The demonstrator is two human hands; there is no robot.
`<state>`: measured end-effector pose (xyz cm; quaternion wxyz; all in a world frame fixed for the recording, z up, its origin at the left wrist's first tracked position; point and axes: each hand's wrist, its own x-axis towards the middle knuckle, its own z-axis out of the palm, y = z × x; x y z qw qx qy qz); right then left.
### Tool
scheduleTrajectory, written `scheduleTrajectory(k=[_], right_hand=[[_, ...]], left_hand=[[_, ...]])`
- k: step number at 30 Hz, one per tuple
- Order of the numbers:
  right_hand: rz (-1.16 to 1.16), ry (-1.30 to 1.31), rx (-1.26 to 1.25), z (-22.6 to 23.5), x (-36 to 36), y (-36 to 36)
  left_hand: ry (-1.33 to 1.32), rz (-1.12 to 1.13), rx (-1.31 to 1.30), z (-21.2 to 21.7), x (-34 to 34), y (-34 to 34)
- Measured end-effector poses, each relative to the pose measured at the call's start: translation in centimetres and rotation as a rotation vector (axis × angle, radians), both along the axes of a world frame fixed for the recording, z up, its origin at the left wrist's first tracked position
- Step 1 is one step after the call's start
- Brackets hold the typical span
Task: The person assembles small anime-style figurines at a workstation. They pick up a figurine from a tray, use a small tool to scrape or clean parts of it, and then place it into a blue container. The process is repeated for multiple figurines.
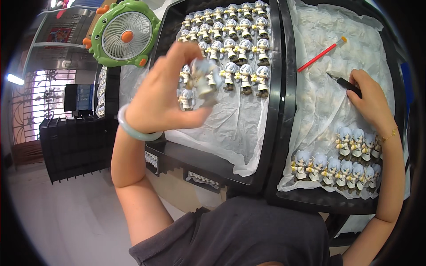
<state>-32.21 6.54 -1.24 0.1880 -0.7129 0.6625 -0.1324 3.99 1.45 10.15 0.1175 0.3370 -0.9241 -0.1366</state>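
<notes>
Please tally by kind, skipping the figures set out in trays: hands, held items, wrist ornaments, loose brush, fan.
Hands: 2 (left hand, right hand)
Held figure: 1
Held black tool: 1
Wrist ornaments: 2 (pale bangle, gold bracelet)
Red brush: 1
Green fan: 1
Total: 8

The held figurine [205, 84] seems too blurred for detail.

On my remote view: dark grey short-sleeved shirt [266, 232], lower centre; smooth pale-green bangle [128, 127], centre left; fine gold-coloured bracelet [392, 134], right edge.
</notes>
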Motion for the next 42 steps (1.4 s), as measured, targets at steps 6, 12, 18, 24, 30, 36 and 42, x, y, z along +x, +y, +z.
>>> scheduleTrajectory(k=[6, 12, 18, 24, 30, 36, 42], right_hand=[[0.017, 0.000, -0.045, 0.0, 0.3, -0.1], [0.014, 0.127, -0.056, -0.5, 0.1, -0.2], [0.044, 0.140, -0.058, -1.1, -0.5, -0.2], [0.079, 0.158, -0.003, -0.3, -0.5, -0.3], [0.063, 0.128, 0.053, 0.1, -0.6, -0.1], [0.039, 0.173, 0.087, 0.0, -0.4, -0.2], [0.035, 0.152, -0.058, -1.0, -0.5, -0.1]], left_hand=[[-0.350, 0.177, 0.037, -6.5, 5.4, 1.9], [-0.590, 0.232, -0.088, -8.0, 6.1, 2.0], [-0.085, -0.283, 0.069, -2.2, -7.5, 3.4], [-0.268, -0.539, 0.074, -6.4, -20.0, 4.5], [-0.411, -0.545, 0.255, -6.9, -20.7, 3.1], [0.219, -0.239, 0.890, -4.0, -13.9, 2.6], [0.679, 0.042, 1.497, -4.4, -8.8, 4.4]])
